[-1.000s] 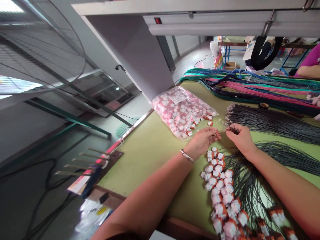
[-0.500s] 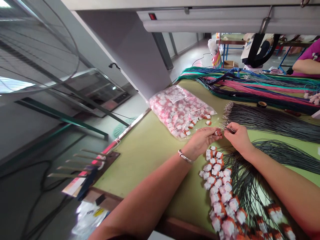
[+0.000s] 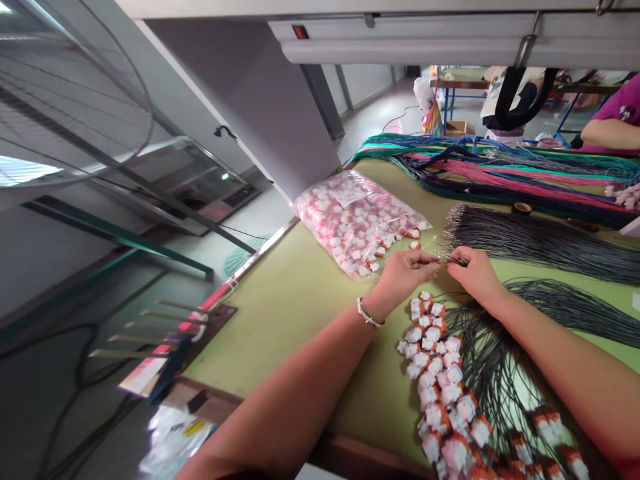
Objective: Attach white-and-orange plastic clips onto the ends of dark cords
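Note:
My left hand is closed in a pinch, its fingers hiding most of a small orange-and-white connector. My right hand is closed on black wires, and their bare metal ends point toward the left fingertips. The two hands almost meet above the table. Below them lies a long pile of white-and-orange connectors with black wires attached. Just beyond the hands rests a bundle of loose black wires with metal terminals at its left end.
A clear bag of connectors lies open behind my left hand, one loose connector near its mouth. Colored wire bundles and a tape roll lie farther back. A metal-pronged rack sits at the left edge. Another person's arm shows far right.
The connector in my left fingers, visible before, is now mostly covered by them. My left hand has turned slightly, and the right stays close to it. The view has shifted a little.

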The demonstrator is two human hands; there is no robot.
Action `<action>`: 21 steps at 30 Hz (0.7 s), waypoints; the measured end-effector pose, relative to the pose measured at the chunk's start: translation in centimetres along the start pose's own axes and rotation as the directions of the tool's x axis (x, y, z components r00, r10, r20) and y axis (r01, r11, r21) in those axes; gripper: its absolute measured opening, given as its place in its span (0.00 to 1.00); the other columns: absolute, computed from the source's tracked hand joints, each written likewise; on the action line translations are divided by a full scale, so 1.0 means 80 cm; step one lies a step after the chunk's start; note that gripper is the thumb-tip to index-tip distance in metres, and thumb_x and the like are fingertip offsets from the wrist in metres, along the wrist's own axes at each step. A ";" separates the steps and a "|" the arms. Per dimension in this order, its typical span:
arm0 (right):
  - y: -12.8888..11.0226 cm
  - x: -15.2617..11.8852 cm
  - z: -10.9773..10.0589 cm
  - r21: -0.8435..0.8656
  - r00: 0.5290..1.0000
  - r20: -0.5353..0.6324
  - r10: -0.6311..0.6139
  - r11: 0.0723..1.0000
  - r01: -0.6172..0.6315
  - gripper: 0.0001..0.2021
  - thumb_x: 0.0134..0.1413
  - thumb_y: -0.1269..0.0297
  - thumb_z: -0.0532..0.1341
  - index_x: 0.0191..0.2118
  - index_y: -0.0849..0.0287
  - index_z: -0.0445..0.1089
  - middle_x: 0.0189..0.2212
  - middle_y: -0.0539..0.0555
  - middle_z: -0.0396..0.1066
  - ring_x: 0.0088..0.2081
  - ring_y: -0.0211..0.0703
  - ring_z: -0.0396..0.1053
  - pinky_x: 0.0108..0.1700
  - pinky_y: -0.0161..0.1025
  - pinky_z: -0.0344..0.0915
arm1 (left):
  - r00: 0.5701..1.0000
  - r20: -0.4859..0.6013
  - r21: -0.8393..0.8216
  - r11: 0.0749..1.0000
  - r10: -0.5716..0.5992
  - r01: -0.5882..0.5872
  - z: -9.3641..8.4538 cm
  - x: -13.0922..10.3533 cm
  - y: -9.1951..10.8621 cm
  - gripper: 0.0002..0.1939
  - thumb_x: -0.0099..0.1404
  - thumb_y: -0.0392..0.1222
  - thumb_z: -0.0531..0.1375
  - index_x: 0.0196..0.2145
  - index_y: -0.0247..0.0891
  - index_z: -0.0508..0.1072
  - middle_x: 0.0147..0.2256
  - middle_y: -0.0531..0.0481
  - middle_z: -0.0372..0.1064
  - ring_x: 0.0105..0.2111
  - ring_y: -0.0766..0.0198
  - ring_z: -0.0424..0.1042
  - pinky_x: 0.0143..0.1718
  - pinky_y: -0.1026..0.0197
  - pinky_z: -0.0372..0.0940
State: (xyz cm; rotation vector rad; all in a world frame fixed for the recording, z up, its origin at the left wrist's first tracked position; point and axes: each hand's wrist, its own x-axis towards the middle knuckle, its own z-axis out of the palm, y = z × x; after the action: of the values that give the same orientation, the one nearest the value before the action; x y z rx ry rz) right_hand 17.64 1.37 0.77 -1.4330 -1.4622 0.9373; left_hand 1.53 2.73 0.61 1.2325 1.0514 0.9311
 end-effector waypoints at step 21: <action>0.011 0.005 -0.001 0.071 0.994 0.062 0.086 0.993 -0.091 0.08 0.35 0.61 0.57 0.19 0.57 0.57 0.15 0.43 0.52 0.21 0.32 0.47 0.24 0.34 0.45 | 0.965 0.104 0.174 0.951 0.242 -0.257 -0.001 0.007 -0.011 0.04 0.54 0.36 0.64 0.30 0.35 0.78 0.29 0.48 0.75 0.30 0.66 0.71 0.34 0.63 0.67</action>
State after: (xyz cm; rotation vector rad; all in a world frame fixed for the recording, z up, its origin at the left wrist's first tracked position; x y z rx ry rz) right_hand 18.08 1.80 -0.01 -1.4364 -1.4015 1.0864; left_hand 1.61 3.20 -0.35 1.5750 0.9478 0.9810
